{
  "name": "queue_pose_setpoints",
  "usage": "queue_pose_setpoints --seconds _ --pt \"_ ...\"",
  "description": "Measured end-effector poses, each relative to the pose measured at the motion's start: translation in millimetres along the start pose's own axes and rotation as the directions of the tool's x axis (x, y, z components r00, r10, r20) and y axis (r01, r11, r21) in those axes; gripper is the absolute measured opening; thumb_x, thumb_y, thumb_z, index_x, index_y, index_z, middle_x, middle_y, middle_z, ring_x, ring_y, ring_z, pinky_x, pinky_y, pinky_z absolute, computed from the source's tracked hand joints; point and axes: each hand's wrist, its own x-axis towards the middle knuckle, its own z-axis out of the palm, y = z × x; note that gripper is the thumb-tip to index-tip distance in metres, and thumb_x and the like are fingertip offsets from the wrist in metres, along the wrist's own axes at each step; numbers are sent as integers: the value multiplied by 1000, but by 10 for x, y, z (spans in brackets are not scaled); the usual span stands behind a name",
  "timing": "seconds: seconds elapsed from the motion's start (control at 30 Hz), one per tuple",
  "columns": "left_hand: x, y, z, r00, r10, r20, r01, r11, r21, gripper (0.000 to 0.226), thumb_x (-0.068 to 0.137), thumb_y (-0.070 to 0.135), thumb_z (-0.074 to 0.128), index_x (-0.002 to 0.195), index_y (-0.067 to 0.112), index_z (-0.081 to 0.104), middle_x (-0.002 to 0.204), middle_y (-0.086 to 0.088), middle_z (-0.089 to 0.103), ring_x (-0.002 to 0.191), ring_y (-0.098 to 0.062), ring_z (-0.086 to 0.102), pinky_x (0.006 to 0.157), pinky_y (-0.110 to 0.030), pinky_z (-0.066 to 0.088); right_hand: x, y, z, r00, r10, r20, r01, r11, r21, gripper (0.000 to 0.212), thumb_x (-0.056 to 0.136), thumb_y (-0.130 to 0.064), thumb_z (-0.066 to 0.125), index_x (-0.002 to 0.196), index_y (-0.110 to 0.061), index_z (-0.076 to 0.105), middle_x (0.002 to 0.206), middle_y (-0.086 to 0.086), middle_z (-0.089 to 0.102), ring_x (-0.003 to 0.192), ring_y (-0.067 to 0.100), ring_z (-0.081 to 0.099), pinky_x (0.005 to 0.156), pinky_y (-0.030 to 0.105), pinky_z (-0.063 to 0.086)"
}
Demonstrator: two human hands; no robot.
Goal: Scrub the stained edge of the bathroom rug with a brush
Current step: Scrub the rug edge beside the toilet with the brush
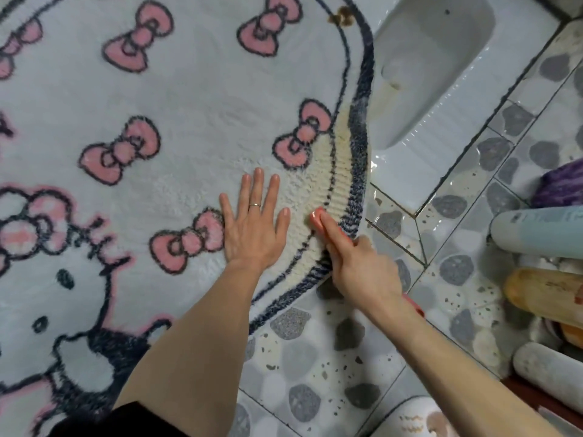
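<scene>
No text can be read here. The pale blue bottle (536,231) lying at the right edge carries a small dark print near its cap end, but it is too blurred to tell the letters. The orange bottle (542,294) below it shows a few faint marks, also not legible. The rug (189,121) bears only drawings: pink bows and a cartoon face.

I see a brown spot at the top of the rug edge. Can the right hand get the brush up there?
Probably yes. Nothing lies on the rug edge between the brush and the brown spot, though the right hand would have to stretch.
</scene>
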Motion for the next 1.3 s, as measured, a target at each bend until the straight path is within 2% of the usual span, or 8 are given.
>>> queue_pose_setpoints --seconds 0.17,0.33,0.43,0.6,0.8,0.97,1.17,1.3 --pt "22 -19 18 1000 5 -4 -5 1000 -7 64 103 55 7 158 32 -17 164 6 -26 151 -15 -24 121 -59 -8 851 -12 -163 955 250 -157 -233 965 120 49 104 -57 12 150 -61 -5 91 13 51 63 26 47 65 39 40" --pt "27 -11 -26 1000 -1 11 1 1000 -19 66 101 56 8 158 33 -18 164 5 -28 151 -16 -26 121 -60 -7 -205 -332 87 992 56 110 -62 996 60 59 108 -44 26 146 -64 -14 90 5 44 56 28 54 52 33 37" --pt "28 -12 -27 1000 4 17 -4 1000 -15 65 103 55 7 156 33 -21 162 6 -31 150 -16 -28 121 -59 -8 314 -84 -154 1000 20 -10 -21 1000 -24 51 107 -51 21 150 -60 -5 83 3 46 48 15 44 43 24 32" --pt "49 -46 -7 999 11 33 -10 1000 -10 63 103 54 6 156 33 -21 162 6 -32 149 -15 -29 120 -58 -11 995 133 -301 949 262 -174 -249 964 94 50 107 -49 18 155 -51 1 81 12 57 56 22 46 54 28 35" --pt "48 -37 -34 1000 3 23 -2 1000 -25 63 104 53 10 156 34 -20 163 6 -30 150 -15 -27 121 -59 -8 -259 -124 86 992 44 122 -48 998 29 55 107 -49 23 147 -63 -14 94 8 48 46 16 33 47 30 32" --pt "61 -27 -8 1000 12 27 -11 1000 -13 63 103 54 6 157 34 -20 162 7 -31 150 -15 -27 121 -58 -11 649 245 -301 977 171 -130 -169 985 26 49 106 -55 16 149 -62 -7 91 18 55 53 24 44 59 37 44" --pt "39 -21 -37 999 1 36 0 1000 -17 63 104 53 11 157 34 -18 163 7 -29 150 -15 -27 121 -59 -9 -488 -188 176 988 82 132 -96 990 104 55 107 -48 22 145 -65 -14 93 4 44 53 22 49 59 42 55" --pt "51 -17 -43 999 5 39 -4 1000 -10 63 104 54 9 157 35 -20 162 7 -32 149 -15 -28 121 -58 -11 233 131 -112 997 75 -35 -76 997 -28 52 108 -47 18 148 -62 -13 95 13 52 49 19 45 42 32 41"
